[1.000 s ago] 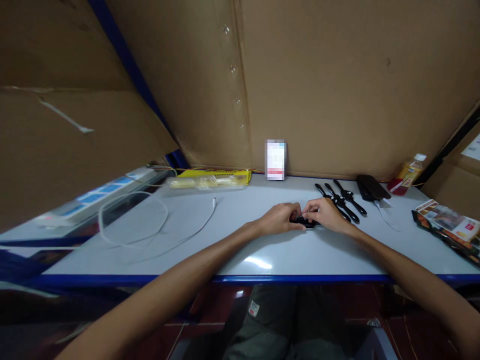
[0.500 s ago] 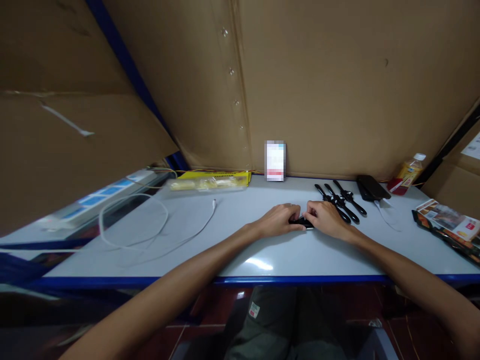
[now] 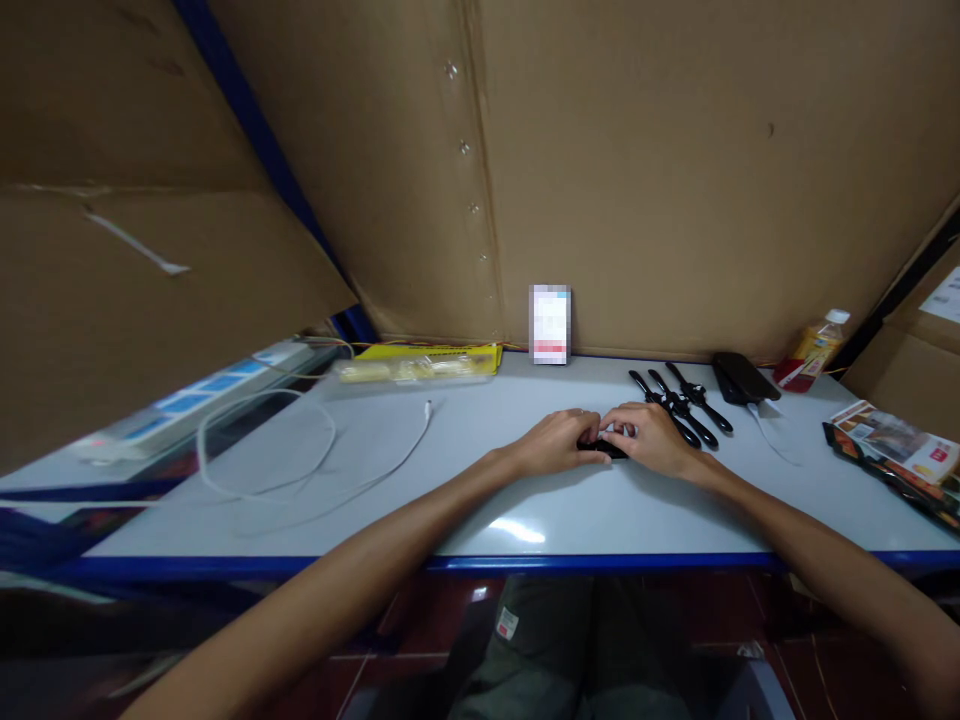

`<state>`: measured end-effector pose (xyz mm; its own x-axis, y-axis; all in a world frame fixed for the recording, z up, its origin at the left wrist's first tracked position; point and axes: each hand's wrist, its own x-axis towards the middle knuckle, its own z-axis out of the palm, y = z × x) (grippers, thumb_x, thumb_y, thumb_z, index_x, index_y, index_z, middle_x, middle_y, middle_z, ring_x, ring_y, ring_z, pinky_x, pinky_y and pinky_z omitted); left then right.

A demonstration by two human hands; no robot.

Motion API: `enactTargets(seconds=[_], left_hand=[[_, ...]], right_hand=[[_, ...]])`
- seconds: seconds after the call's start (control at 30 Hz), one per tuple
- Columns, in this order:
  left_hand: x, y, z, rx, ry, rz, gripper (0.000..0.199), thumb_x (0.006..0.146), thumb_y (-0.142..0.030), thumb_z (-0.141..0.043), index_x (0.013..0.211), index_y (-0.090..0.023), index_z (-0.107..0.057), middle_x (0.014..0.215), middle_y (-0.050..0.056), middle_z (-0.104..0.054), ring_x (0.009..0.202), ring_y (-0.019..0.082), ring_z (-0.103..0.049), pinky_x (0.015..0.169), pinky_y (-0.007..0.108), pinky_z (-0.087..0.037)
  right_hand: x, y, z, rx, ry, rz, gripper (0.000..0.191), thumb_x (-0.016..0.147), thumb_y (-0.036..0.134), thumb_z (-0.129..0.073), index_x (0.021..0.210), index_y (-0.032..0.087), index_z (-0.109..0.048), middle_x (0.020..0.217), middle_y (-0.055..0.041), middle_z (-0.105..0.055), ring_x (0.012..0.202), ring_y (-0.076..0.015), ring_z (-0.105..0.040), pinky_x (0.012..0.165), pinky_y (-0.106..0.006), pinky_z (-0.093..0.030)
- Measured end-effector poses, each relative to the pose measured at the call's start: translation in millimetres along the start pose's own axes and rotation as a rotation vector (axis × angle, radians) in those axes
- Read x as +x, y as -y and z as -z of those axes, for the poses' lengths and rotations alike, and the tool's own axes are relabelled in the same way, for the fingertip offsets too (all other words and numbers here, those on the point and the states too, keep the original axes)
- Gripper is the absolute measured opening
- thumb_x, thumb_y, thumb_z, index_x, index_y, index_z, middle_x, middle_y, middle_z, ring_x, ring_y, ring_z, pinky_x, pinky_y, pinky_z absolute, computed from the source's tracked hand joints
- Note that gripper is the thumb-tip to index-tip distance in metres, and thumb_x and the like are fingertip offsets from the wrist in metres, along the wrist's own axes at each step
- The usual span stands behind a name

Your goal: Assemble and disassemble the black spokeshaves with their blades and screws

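On the table in front of me, my left hand [image 3: 559, 440] is closed around a slim black piece [image 3: 602, 450] lying low on the surface; the fingers cover most of it. My right hand [image 3: 651, 438] sits just beside it, its thumb and fingertips pinched together over the middle of that piece. Whatever lies between those fingertips is too small to make out. Behind my right hand lie several black two-handled tools [image 3: 684, 405] that look like spokeshaves, each with a small fitting at its middle.
A pixelated phone-like screen [image 3: 550, 325] leans on the cardboard wall. To the left are a white cable [image 3: 334, 430], a power strip [image 3: 187, 400] and a yellow package [image 3: 427, 362]. At right stand a black case [image 3: 742, 378], a bottle [image 3: 814, 350] and printed packets [image 3: 896, 455].
My right hand has shifted slightly left, its fingers now more curled over the black piece. My left hand has stayed in place.
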<state>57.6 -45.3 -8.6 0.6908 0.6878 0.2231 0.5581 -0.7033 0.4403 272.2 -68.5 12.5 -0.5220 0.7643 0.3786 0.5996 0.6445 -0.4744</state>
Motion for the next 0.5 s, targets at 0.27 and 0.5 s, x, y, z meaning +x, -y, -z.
enactTargets(seconds=[0.27,0.5], left_hand=[[-0.5,-0.9,0.8,0.013,0.006,0.015,0.041,0.089,-0.058,-0.069,0.082,-0.020,-0.054,0.077,0.000,-0.058,0.070,0.017,-0.050,0.064,0.029,-0.031],[-1.0,-2.2,2.2,0.007,0.022,0.026,0.041,0.089,-0.057,-0.071,0.082,-0.021,-0.053,0.078,0.000,-0.057,0.071,0.017,-0.047,0.065,0.028,-0.030]], right_hand=[[3.3,1.9,-4.1,0.167,0.008,-0.201,0.013,0.088,0.017,-0.068,0.079,0.018,-0.078,0.065,0.0011,-0.069,0.061,-0.0135,-0.057,0.062,-0.026,-0.040],[2.5,-5.6,2.7,-0.029,0.038,-0.102,0.012,0.090,0.019,-0.071,0.078,0.020,-0.075,0.074,-0.0003,-0.069,0.066,-0.0143,-0.056,0.067,-0.028,-0.037]])
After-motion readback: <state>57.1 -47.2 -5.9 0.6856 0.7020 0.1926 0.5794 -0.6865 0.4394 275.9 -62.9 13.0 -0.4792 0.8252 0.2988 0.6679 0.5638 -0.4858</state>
